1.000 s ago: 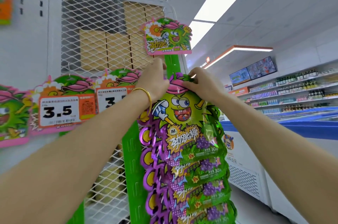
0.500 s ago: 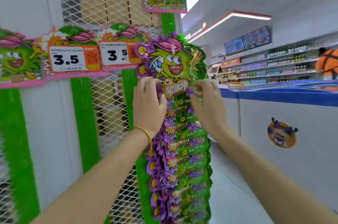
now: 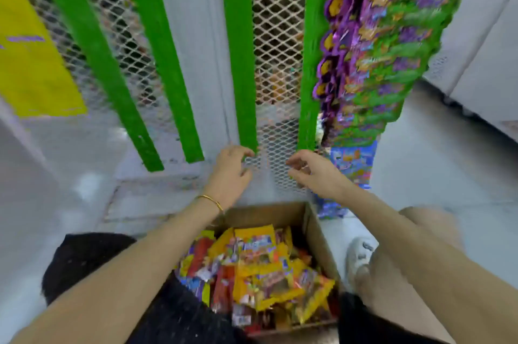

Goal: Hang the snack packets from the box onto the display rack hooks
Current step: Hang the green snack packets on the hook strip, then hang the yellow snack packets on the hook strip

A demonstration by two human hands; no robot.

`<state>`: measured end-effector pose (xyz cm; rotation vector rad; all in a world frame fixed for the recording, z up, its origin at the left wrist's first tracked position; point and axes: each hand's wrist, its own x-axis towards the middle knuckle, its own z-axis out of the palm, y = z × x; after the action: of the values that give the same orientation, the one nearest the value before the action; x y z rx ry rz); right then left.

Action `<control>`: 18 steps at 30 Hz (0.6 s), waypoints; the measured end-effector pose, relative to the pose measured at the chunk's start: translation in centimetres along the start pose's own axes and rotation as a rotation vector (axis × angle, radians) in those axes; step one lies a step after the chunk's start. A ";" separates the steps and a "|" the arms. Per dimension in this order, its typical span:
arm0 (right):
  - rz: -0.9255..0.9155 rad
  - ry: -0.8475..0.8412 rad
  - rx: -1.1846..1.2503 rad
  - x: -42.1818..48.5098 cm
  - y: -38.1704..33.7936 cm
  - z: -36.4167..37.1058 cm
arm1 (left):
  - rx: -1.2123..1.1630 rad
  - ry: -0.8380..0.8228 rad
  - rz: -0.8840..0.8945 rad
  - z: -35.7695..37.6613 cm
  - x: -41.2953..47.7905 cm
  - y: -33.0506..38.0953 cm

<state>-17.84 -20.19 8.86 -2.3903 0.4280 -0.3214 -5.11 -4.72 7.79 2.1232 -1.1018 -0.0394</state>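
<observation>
Head view: snack packets (image 3: 260, 268), print unreadable

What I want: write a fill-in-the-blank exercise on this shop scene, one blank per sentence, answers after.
1. The snack packets lie in a cardboard ____ on the floor.
2. A gold bracelet circles the ____ wrist.
3. The left hand and right hand both hold ____.
4. The strips on the mesh rack are coloured ____.

Missing words: box; left; nothing; green.
</observation>
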 end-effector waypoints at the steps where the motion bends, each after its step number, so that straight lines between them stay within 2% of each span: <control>1: 0.028 -0.069 0.003 -0.1 0.9 2.1 | -0.009 -0.029 -0.064 0.2 -1.3 -2.1; 4: 0.109 -0.272 -0.028 -0.1 3.6 7.2 | 0.008 -0.079 -0.215 0.3 -4.1 -7.0; 9: 0.244 -0.503 -0.156 1.3 7.7 13.5 | 0.053 -0.090 -0.319 0.6 -4.9 -11.4; 15: 0.571 -0.574 -0.247 1.5 11.6 20.2 | -0.014 -0.098 -0.452 2.2 -4.3 -14.2; 18: 0.740 -0.539 -0.254 0.9 11.9 22.5 | -0.052 -0.117 -0.487 3.2 -3.5 -14.1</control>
<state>-12.00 -15.98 -15.53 -2.2336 1.0752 0.7233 1.39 1.07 -4.23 2.3164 -0.6143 -0.4193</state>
